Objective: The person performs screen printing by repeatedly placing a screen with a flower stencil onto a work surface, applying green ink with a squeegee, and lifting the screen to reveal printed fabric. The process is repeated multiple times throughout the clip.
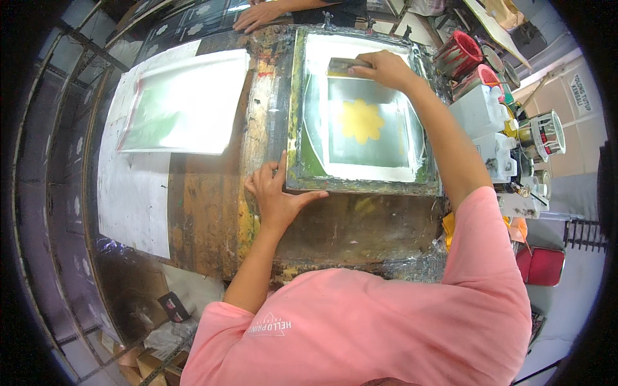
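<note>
A screen-printing frame [367, 186] lies on the stained worktable [212, 206], right of centre. Its mesh carries a yellow flower shape [364, 121] with white borders round it. At the far part of the mesh my right hand [386, 69] is closed round a squeegee [340, 67], its blade reaching leftward from my fingers. My left hand [277, 190] is spread at the frame's near left corner, thumb along the near edge and a finger along the left side. What lies beneath the mesh is hidden.
Glossy clear sheets [199, 96] over white paper [132, 206] lie at the left. Paint cans [458, 55] and white jugs [479, 108] crowd the right side. Another person's hand [259, 14] rests at the far edge. Metal racks [48, 212] stand far left.
</note>
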{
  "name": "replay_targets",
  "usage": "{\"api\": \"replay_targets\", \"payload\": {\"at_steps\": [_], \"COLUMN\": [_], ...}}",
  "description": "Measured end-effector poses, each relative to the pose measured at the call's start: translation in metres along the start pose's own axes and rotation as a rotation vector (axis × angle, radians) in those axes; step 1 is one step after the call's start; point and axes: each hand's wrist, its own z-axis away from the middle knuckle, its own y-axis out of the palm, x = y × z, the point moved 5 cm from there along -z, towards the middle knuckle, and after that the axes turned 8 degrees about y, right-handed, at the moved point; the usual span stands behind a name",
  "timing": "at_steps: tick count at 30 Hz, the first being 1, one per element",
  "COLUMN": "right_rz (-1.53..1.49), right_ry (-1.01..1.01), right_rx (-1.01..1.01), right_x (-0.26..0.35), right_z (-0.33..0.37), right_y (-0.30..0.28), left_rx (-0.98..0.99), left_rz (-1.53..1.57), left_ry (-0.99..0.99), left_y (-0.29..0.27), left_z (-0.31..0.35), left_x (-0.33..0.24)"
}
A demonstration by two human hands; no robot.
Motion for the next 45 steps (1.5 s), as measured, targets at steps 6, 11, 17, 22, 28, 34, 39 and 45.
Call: {"api": "replay_targets", "payload": {"at_steps": [6, 11, 17, 22, 28, 34, 39, 45], "right_rz": [0.123, 0.154, 0.112, 0.062, 0.197, 0.172, 0.083, 0.087], "right_ry": [-0.056, -0.033, 0.055, -0.032, -0.098, -0.120, -0.065, -0.055], "right_rx": [-0.274, -0.264, -0.147, -0.369, -0.823, -0.872, -0.868, -0.835], "right_x": [0.004, 0.036, 0.107, 0.129, 0.143, 0.136, 0.137, 0.143], "right_z": [0.006, 0.090, 0.221, 0.241, 0.217, 0.170, 0.153, 0.157], "right_y": [0.022, 0.038, 0.029, -0.018, -0.099, -0.169, -0.201, -0.201], "left_rx": [0.032, 0.045, 0.043, -0.142, -0.355, 0.275, 0.455, 0.307], "left_rz": [0.166, 0.136, 0.170, 0.497, 0.968, -0.284, -0.348, -0.289], "left_ry": [-0.065, -0.070, -0.040, -0.119, -0.079, -0.001, 0.012, -0.104], "left_y": [0.002, 0.003, 0.005, -0.009, -0.045, -0.016, 0.021, 0.035], "left_z": [0.002, 0.003, 0.006, -0.013, -0.062, -0.039, -0.001, -0.011], "left_x": [0.003, 0.002, 0.004, -0.012, -0.044, -0.037, -0.026, -0.021]}}
